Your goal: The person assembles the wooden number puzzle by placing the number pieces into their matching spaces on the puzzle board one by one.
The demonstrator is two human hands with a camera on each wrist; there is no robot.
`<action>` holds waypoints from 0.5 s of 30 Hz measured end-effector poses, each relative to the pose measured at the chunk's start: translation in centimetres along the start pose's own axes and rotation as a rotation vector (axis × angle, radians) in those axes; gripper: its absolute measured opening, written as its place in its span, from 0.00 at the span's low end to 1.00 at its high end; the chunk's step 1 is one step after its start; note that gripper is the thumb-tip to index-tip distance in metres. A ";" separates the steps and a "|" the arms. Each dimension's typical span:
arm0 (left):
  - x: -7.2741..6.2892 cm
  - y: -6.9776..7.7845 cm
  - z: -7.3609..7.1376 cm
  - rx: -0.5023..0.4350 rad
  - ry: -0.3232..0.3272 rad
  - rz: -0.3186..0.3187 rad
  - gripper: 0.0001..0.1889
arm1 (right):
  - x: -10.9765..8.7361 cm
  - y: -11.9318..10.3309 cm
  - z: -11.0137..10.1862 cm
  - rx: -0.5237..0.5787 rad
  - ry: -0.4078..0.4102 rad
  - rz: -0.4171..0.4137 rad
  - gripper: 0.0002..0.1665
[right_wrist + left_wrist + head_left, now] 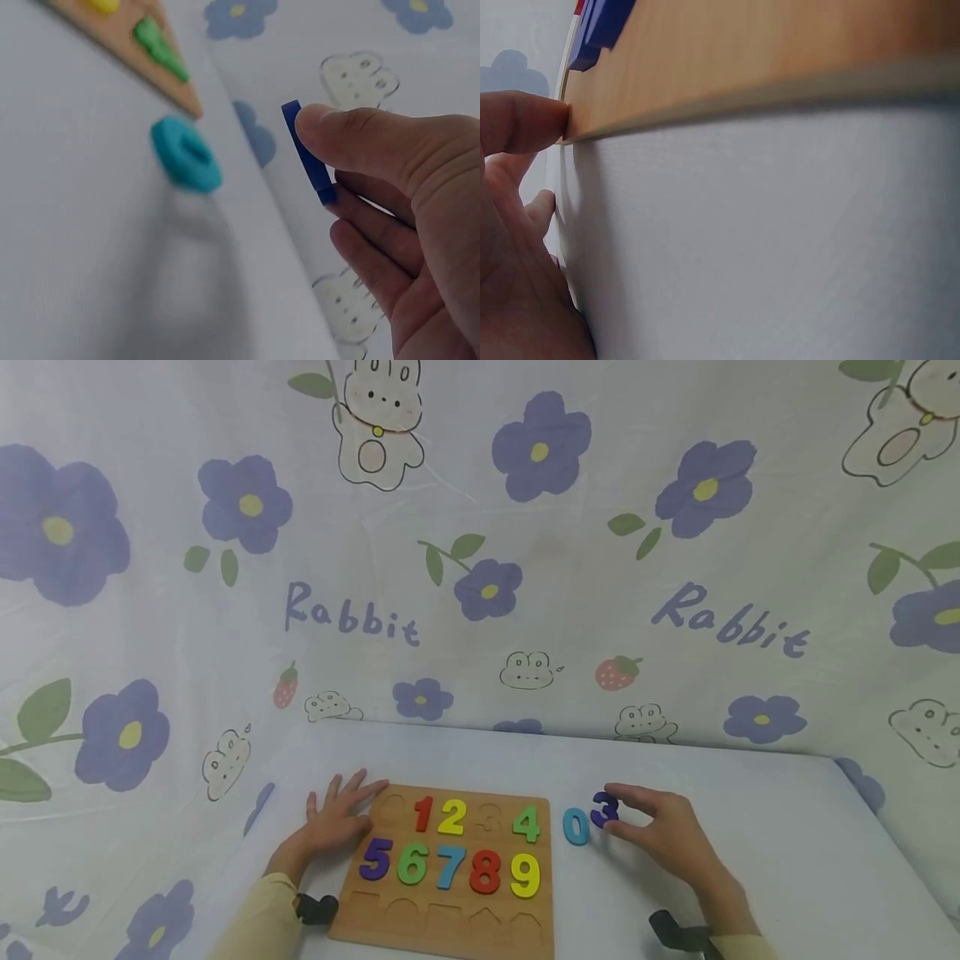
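My right hand [671,833] pinches a purple number 3 [607,810] between thumb and fingers, raised above the white table in the right wrist view. Just left of it lies a blue number 0 [568,827], to the right of the wooden number board [450,896]. With fingers spread, my left hand [335,822] rests at the board's upper left edge. Its thumb [536,120] touches that edge in the left wrist view. The board's 0 and 3 recesses show bare wood; the other digits, such as the red 1 [423,814] and green 4 [527,824], sit in their places.
Along the board's near side runs a row of shaped recesses [402,914] without pieces. A white table [810,860] lies under everything. Behind it hangs a cloth [562,543] printed with flowers and rabbits. Dark wrist cameras [318,908] are strapped to both arms.
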State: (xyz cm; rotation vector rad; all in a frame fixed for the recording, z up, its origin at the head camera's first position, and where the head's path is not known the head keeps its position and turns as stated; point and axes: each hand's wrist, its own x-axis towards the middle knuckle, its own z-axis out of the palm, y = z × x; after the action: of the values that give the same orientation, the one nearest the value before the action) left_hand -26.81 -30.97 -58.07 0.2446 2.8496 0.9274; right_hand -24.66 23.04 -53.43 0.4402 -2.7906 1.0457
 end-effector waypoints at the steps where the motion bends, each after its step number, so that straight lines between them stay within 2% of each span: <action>1: 0.0 0.0 -0.1 -0.009 -0.003 0.000 0.36 | 0.1 -0.7 0.0 0.001 0.003 0.002 0.34; 7: 0.1 0.1 -0.2 -0.038 -0.002 0.007 0.36 | 0.7 -4.7 0.6 0.007 0.031 -0.035 0.35; 15: 0.5 -0.5 0.4 0.003 0.019 0.007 0.37 | 2.0 -8.7 2.3 0.069 0.024 -0.069 0.33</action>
State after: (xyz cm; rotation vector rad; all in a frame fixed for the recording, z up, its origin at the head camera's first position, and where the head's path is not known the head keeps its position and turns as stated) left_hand -27.23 -31.05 -58.74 0.2477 2.8693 0.9323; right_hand -23.84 14.81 -49.31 0.5244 -2.7041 1.1276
